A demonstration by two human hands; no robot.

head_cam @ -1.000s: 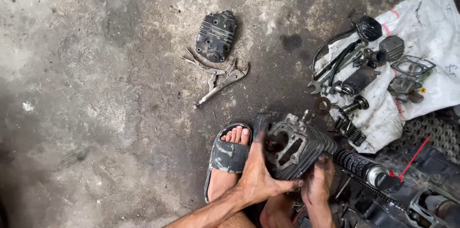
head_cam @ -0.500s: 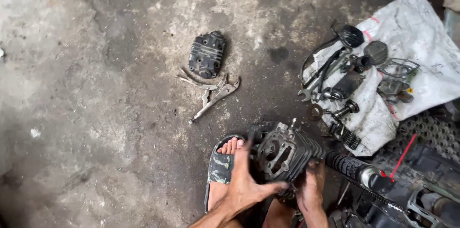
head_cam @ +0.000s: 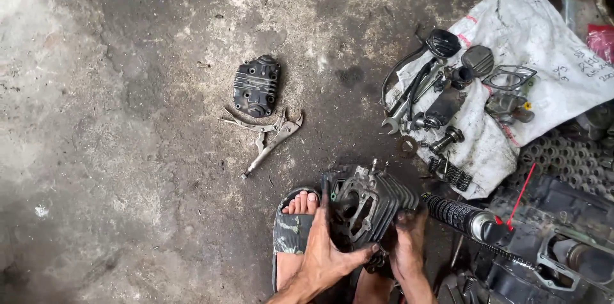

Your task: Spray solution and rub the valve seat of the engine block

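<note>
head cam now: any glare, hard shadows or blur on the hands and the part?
Head view: soft, even daylight, no hard shadows. The concrete floor looks pale at the far left, and the white sack is bright but keeps detail. Left hand, right hand and the finned engine part look sharp, though their dark grease hides detail. Pliers are in focus.

A black ribbed metal engine cover (head_cam: 256, 86) lies on the stained concrete floor (head_cam: 115, 118), touching silver locking pliers (head_cam: 272, 140). To the right, a white woven sack (head_cam: 543, 42) carries small dark metal parts and a wrench (head_cam: 403, 109).
</note>
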